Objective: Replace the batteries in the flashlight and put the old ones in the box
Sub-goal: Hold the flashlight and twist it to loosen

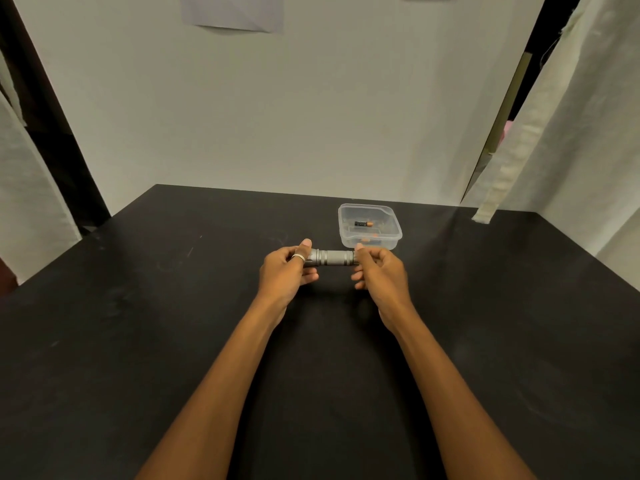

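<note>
Left hand (287, 268) and right hand (377, 270) pinch flashlight's (334, 258) ends, battery (363, 223) in clear box (396, 233) behind, label unreadable.

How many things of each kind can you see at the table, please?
Flashlight: 1, gripped by the left hand and the right hand
Box: 1
Battery: 1 plainly seen in the box; orange glints near its front wall may be more, but I cannot tell
Total: 3
</note>
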